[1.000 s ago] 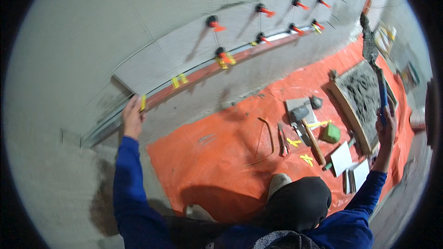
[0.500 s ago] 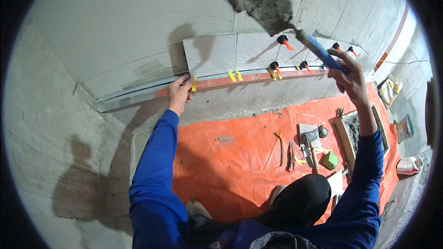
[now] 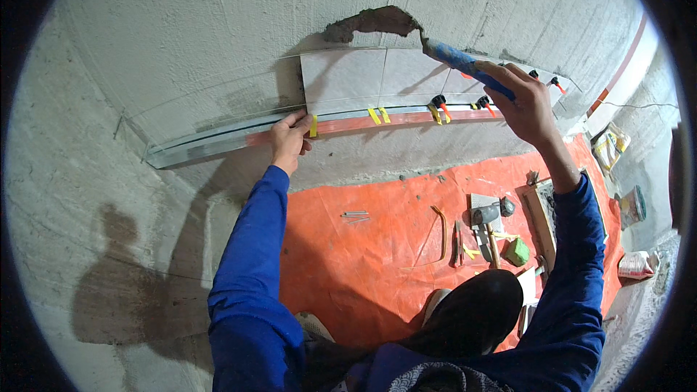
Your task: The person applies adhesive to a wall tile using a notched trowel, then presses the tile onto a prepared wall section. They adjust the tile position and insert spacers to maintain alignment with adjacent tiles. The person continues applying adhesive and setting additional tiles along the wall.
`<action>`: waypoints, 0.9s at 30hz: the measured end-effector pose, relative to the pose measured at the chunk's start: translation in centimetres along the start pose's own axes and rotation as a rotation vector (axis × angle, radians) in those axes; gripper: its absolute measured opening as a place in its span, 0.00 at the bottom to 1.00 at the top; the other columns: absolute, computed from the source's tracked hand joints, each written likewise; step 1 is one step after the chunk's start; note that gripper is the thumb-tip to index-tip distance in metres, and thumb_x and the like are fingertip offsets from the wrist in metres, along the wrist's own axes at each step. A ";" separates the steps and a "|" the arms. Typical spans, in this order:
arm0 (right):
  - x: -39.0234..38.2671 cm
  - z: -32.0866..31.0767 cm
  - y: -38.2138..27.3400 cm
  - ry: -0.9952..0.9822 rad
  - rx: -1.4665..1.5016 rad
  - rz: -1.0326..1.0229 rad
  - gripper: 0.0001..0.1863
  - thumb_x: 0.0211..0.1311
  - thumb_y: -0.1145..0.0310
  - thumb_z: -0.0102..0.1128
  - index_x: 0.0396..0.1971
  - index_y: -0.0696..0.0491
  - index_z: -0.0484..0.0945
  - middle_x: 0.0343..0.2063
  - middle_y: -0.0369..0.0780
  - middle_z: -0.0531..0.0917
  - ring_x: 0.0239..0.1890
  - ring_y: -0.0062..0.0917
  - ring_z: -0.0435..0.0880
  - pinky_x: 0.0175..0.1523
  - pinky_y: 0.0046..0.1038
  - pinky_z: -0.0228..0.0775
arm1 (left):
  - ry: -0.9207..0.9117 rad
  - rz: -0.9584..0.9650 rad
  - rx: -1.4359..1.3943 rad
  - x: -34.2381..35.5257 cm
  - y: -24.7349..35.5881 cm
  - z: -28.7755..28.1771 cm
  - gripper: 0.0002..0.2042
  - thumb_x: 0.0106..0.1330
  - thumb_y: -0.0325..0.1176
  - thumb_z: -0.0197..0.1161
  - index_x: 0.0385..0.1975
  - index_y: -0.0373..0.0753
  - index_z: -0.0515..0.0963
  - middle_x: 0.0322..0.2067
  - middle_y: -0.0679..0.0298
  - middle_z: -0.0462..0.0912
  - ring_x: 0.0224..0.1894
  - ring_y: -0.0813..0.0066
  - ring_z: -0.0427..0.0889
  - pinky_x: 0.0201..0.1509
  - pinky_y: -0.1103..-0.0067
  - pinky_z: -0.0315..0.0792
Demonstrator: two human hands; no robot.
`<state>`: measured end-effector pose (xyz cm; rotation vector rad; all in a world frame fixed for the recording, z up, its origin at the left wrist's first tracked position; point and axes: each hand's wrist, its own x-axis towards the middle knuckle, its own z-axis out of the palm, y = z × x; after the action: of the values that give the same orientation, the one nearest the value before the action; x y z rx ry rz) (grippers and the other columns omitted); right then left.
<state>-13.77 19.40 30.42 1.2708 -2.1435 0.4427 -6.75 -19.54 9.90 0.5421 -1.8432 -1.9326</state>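
My right hand (image 3: 528, 105) is wrapped around the blue handle of a pointing trowel (image 3: 377, 22). Its mortar-smeared blade is close to the wall, just above the grey tiles (image 3: 340, 78); whether it touches the wall I cannot tell. At the lower left corner of the end tile, my left hand (image 3: 289, 141) pinches a small yellow wedge (image 3: 314, 126) over the long metal straightedge (image 3: 218, 139). Further yellow wedges (image 3: 375, 115) sit along that straightedge. Black-and-orange tile levelling clips (image 3: 440, 102) stand on the tile joints to the right.
An orange sheet (image 3: 341, 261) covers the floor. On it lie a mallet (image 3: 485, 215), pliers (image 3: 458, 243), a green block (image 3: 516, 251) and a mortar trough (image 3: 541, 218). A bucket (image 3: 633, 205) and bags (image 3: 611, 147) stand at the right. A string line crosses the tiles.
The trowel has moved left and down, its blade turning more edge-on toward the wall above the tiles. My right hand moved left with it. My left hand stays at the tile corner.
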 end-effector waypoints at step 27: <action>-1.9 -1.9 0.9 -0.030 -0.263 0.020 0.22 0.60 0.71 0.62 0.54 0.37 0.79 0.28 0.34 0.77 0.25 0.27 0.79 0.28 0.31 0.69 | 0.039 -0.030 0.024 -0.5 0.5 0.2 0.21 0.65 0.39 0.66 0.56 0.37 0.77 0.26 0.65 0.83 0.11 0.83 0.72 0.12 0.84 0.61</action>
<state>-13.26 22.25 30.66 1.1146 -2.1576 0.1437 -6.41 -19.12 10.44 0.6143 -1.8464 -1.9082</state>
